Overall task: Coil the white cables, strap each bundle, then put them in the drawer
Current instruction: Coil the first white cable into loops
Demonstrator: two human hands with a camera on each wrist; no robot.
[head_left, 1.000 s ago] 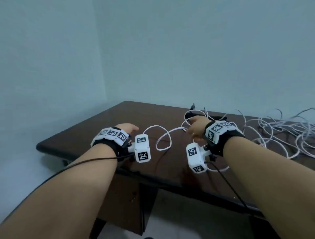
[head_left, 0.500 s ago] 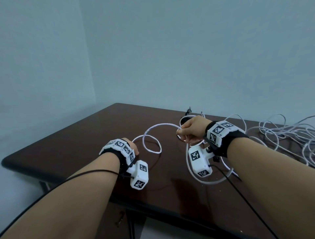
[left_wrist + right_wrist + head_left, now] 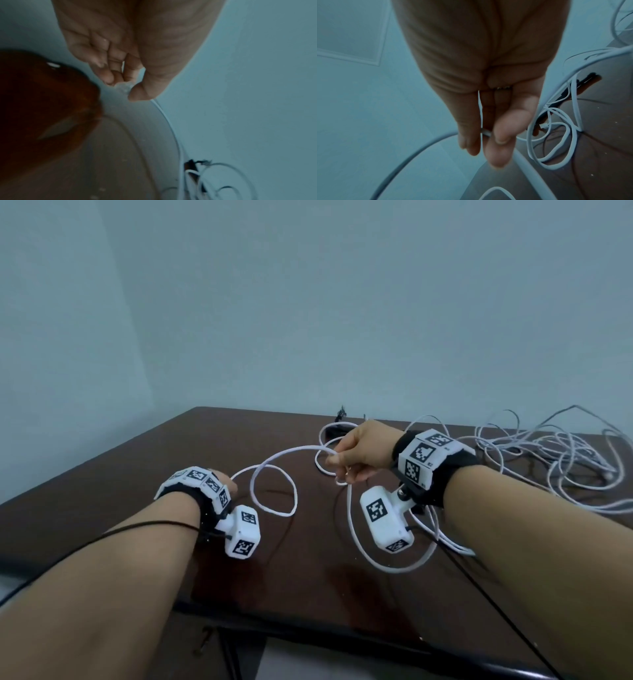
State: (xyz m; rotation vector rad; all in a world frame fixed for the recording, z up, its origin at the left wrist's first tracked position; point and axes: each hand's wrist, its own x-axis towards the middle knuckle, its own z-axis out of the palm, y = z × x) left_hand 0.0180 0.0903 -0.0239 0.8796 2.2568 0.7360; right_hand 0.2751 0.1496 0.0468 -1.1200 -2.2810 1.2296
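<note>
A white cable [image 3: 274, 470] loops over the dark brown table [image 3: 137, 460] between my hands. My left hand [image 3: 224, 479] pinches the clear plug end [image 3: 124, 86] of it between thumb and fingertips, low over the table at the left. My right hand [image 3: 352, 455] is raised at the centre and grips the same cable [image 3: 485, 133] in curled fingers, with loops hanging below it. More of this cable [image 3: 556, 135] lies coiled loosely on the table beyond my right hand.
A tangled pile of white cables [image 3: 555, 460] lies at the table's back right. A small black strap [image 3: 340, 414] sits near the far edge. Pale walls close the table in behind and to the left. A drawer handle [image 3: 202, 642] shows under the front edge.
My left hand has drawn back toward me and lower with the cable end. My right hand has lifted slightly, and the loop between the hands has stretched wider.
</note>
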